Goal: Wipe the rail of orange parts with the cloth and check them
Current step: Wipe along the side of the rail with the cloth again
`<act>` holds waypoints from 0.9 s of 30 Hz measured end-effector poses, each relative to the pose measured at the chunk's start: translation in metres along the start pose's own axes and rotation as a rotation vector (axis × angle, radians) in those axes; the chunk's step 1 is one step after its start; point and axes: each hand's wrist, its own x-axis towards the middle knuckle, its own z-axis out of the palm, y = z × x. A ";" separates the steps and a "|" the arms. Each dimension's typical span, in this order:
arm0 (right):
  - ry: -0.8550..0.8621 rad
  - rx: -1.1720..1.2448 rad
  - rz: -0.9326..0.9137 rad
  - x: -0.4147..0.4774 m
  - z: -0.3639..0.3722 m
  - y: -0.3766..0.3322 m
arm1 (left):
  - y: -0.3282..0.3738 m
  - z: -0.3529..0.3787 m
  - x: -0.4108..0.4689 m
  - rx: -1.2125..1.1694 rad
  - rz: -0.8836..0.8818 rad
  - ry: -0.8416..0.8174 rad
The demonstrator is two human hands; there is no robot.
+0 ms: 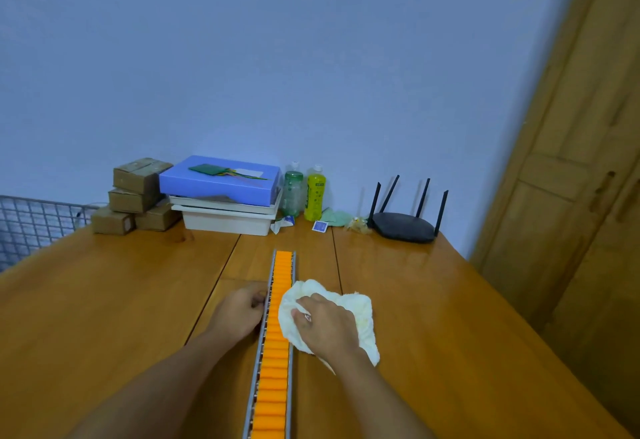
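A long metal rail [273,362] filled with a row of orange parts runs from the near edge toward the back of the wooden table [450,334]. My right hand [329,326] grips a crumpled white cloth [360,310] and presses it against the rail's right side, about two thirds of the way up. The cloth covers a few of the orange parts there. My left hand [239,312] rests curled against the rail's left edge at the same height, steadying it.
At the back stand stacked cardboard boxes [138,196], a blue box on white trays [221,192], two bottles [304,192], small packets and a black router [405,223]. A wire basket [31,223] is at the left; a wooden door [571,196] at the right.
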 end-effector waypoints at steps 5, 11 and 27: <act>-0.007 -0.010 -0.010 -0.020 -0.005 -0.005 | 0.003 -0.004 -0.028 0.029 0.040 -0.004; -0.019 -0.056 -0.074 -0.042 -0.016 -0.013 | 0.001 -0.011 -0.061 0.083 0.086 -0.026; 0.027 -0.077 -0.073 -0.117 -0.032 -0.040 | 0.018 -0.017 -0.146 0.195 0.185 0.014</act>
